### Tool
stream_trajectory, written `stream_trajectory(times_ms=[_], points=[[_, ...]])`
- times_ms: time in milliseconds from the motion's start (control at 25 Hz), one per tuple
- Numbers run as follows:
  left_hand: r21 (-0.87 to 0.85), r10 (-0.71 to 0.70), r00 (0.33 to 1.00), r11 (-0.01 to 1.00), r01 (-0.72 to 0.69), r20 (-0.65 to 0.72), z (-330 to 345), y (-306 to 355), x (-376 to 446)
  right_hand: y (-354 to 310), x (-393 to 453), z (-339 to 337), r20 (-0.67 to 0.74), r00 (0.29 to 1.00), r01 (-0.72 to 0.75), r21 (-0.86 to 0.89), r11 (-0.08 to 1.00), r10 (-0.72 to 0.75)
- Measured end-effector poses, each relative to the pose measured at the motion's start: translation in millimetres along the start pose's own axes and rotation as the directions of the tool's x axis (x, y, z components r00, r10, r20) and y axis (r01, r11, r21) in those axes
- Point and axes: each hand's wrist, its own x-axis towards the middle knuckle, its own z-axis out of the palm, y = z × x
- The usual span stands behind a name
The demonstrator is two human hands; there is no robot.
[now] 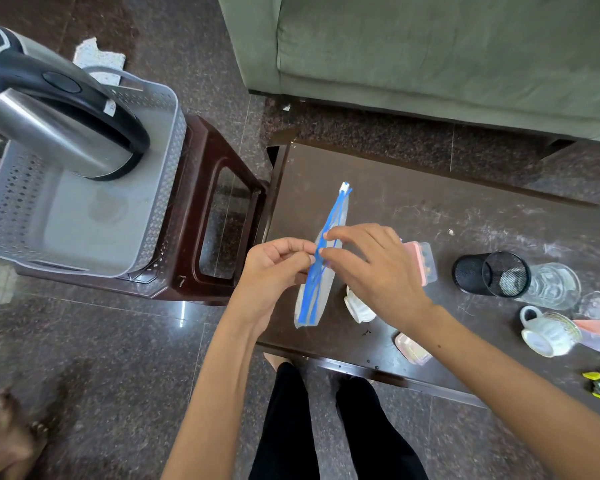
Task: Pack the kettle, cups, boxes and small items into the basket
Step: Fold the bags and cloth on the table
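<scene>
Dark scratched surface (430,209) still carries cups and boxes; my hands (278,265) (368,268) pinch the blue-zip clear pouch (312,292), steel kettle (49,123) already in the grey perforated basket (84,237)

arms: both bare from wrist to past the elbow, no sleeve showing
left hand (274,268): no ring, no watch or band at the wrist
right hand (371,268): likewise plain, with short nails
right forearm (482,358): one small dark mole
legs (329,427): close-fitting black trousers
foot (274,360): bare
</scene>
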Motion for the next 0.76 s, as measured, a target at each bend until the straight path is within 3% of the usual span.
stream_trajectory(times_ms=[160,280,400,560,680,760], points=[[-0.083,-0.039,0.999,0.996,0.04,0.015,0.3,-0.1,-2.0,3.0,5.9,-0.5,-0.069,0.993,0.093,-0.001,0.996,-0.093],[-0.237,-0.082,0.996,0.968,0.087,0.034,0.3,-0.5,-0.7,2.9,4.0,2.2,-0.023,0.988,0.156,0.075,0.985,-0.155],[-0.234,-0.06,0.996,0.969,0.074,0.068,-1.4,-1.2,0.4,3.0,0.9,4.6,0.019,0.984,0.174,0.111,0.979,-0.177],[-0.06,0.026,0.995,0.998,-0.021,0.092,1.0,-2.4,-0.6,-2.3,3.5,-0.8,0.031,0.991,0.123,0.127,0.984,-0.128],[0.092,0.129,0.992,0.987,-0.13,0.01,-1.2,-5.6,2.2,-0.7,5.8,-4.0,0.024,0.984,0.175,0.11,0.978,-0.178],[0.382,0.287,0.957,0.89,-0.249,-0.045,-8.4,-6.7,3.6,2.3,4.7,-5.7,0.14,0.966,0.208,0.078,0.975,-0.217]])
